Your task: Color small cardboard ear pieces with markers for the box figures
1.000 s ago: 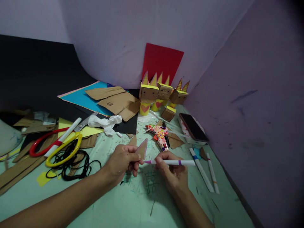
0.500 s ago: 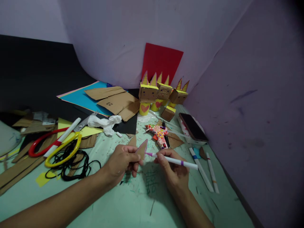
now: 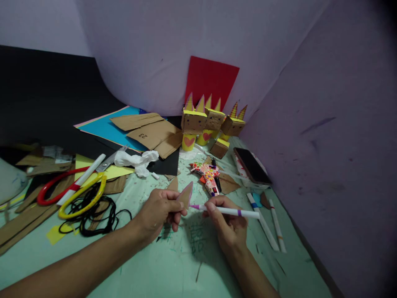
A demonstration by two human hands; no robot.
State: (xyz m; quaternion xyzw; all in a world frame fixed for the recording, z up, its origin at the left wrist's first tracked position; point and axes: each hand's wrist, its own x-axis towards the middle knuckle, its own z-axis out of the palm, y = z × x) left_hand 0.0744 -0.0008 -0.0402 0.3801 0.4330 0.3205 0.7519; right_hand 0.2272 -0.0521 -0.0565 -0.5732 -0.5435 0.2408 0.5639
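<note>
Between thumb and fingers, my left hand [image 3: 163, 210] pinches a small pointed cardboard piece [image 3: 186, 194] with a purple line along its edge. My right hand [image 3: 228, 219] grips a white marker [image 3: 231, 211] with a purple band. The marker's purple tip is at the right edge of the cardboard piece, near its lower end; whether they touch is hard to tell. Just behind my left hand a second pointed cardboard piece [image 3: 173, 184] shows in part. A flower-patterned glue gun [image 3: 209, 176] lies beyond my right hand.
Cardboard figures [image 3: 194, 122] with pointed ears stand at the back before a red sheet [image 3: 212, 80]. Large scissors [image 3: 82, 188], black cord [image 3: 99, 217] and crumpled tissue [image 3: 138, 160] lie left. A phone [image 3: 252, 165] and two markers [image 3: 263, 223] lie right.
The marker has shifted slightly to the right and down along the edge of the cardboard piece, its tip a little lower. My left hand has hardly moved.
</note>
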